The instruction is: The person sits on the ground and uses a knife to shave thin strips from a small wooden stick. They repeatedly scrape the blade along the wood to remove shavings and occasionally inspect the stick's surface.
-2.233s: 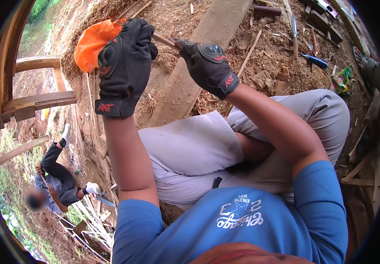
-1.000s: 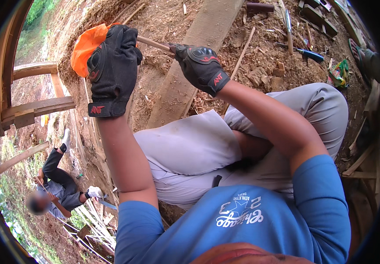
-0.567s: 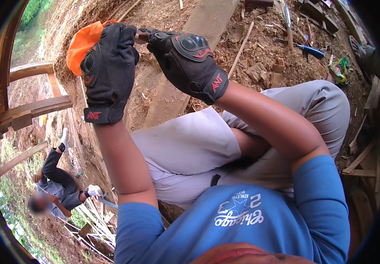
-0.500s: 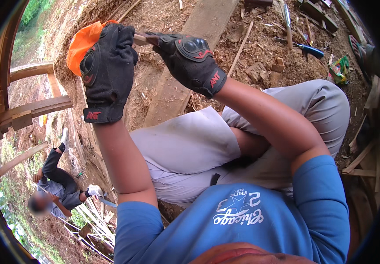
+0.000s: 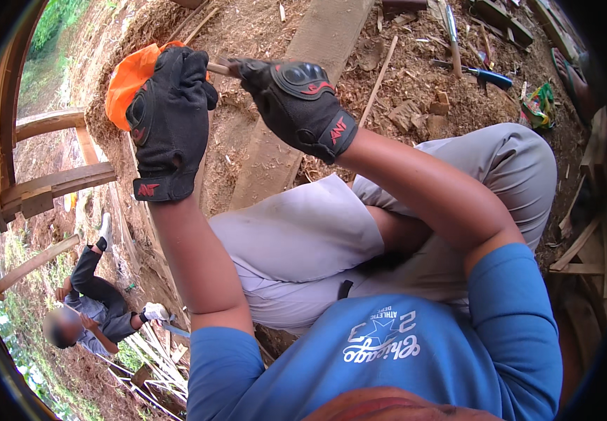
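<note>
Head view, listed near to far. Grey-trousered knees are seen lowest. Left hand in a black glove is closed around a crumpled orange plastic bag. Right hand, gloved black, is pinched on a thin wooden stick touching the left glove. Beyond, a long pale wooden plank is laid on sawdust-strewn ground.

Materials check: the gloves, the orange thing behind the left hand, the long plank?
Gloves, left hand and right hand: black fabric, matte; the right one has a glossy hard knuckle guard, probably moulded plastic.
Orange thing: thin and crumpled, cloth or plastic sheet, cannot tell which.
Plank: bare unfinished wood, grain visible, sawdust around.
</note>
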A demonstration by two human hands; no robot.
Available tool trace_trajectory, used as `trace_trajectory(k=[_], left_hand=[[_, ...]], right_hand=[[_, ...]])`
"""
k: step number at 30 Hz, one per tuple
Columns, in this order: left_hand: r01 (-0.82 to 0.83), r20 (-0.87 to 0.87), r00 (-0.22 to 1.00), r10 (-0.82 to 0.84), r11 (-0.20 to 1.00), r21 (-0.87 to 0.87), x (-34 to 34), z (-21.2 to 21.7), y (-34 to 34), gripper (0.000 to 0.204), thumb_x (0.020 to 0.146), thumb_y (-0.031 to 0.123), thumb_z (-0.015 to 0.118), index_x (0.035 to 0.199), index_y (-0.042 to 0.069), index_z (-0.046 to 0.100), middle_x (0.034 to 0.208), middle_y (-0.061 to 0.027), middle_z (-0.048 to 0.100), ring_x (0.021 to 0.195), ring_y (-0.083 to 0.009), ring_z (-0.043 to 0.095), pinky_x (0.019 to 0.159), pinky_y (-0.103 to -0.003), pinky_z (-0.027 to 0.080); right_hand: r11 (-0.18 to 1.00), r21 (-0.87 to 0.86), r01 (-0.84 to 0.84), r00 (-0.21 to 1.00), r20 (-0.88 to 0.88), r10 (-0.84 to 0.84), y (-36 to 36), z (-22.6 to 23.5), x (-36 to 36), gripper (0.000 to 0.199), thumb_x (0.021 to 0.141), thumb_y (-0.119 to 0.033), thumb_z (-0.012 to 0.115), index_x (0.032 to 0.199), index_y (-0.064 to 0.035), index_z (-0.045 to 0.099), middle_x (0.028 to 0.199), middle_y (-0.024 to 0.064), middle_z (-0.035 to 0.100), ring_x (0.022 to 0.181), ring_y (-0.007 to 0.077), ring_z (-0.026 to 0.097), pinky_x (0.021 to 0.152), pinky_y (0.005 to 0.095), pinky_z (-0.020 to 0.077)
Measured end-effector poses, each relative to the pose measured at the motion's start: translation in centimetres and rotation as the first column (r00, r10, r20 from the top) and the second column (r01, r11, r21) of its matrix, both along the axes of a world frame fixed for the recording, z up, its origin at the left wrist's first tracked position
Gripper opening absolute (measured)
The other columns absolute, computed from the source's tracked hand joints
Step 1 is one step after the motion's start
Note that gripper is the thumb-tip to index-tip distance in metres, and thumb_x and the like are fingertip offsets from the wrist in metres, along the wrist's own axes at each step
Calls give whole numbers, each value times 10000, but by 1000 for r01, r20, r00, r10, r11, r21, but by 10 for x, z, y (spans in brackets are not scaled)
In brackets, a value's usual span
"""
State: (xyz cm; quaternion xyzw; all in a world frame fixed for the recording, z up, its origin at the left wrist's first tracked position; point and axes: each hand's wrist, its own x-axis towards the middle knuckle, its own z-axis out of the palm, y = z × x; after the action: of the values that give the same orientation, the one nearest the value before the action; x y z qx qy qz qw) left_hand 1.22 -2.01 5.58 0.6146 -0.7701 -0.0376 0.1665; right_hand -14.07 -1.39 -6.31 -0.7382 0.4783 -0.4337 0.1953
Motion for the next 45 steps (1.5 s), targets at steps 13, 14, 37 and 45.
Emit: trace_trajectory(k=[13, 14, 37, 45], left_hand=[[164, 58, 986, -158, 980, -109, 1, -6, -7, 310, 1124, 297, 497, 1119, 41, 672, 906, -75, 781, 842, -210, 767, 801, -365, 574], [96, -21, 995, -97, 994, -54, 0, -5, -8, 313, 1123, 299, 499, 1117, 40, 674, 905, -73, 780, 842, -211, 765, 800, -368, 574], [5, -158, 987, -8, 1000, -16, -1, -12, -9, 315, 1123, 269, 487, 1022, 33, 668, 928, -100, 752, 881, -262, 740, 800, -400, 563], [-17, -216, 976, 25, 999, 36, 6, -13, -8, 272, 1123, 280, 499, 1076, 65, 658, 914, -64, 766, 848, -251, 758, 783, -388, 565]], right_hand=[[999, -28, -27, 999, 45, 28, -9, -19, -4, 368, 1021, -155, 497, 1349, -170, 663, 911, 124, 732, 802, 327, 726, 688, 486, 554], [989, 138, -50, 997, -54, 58, -8, -43, -10, 389, 1009, -140, 507, 1365, -173, 659, 921, 125, 733, 808, 334, 726, 699, 488, 557], [922, 375, -97, 972, -163, 169, -5, -35, -9, 494, 942, -51, 529, 1410, -171, 632, 1188, 155, 742, 881, 349, 743, 756, 486, 583], [909, 404, -100, 971, -159, 177, -7, -49, -6, 515, 945, -39, 507, 1434, -155, 623, 1060, 146, 750, 913, 339, 739, 779, 463, 583]])
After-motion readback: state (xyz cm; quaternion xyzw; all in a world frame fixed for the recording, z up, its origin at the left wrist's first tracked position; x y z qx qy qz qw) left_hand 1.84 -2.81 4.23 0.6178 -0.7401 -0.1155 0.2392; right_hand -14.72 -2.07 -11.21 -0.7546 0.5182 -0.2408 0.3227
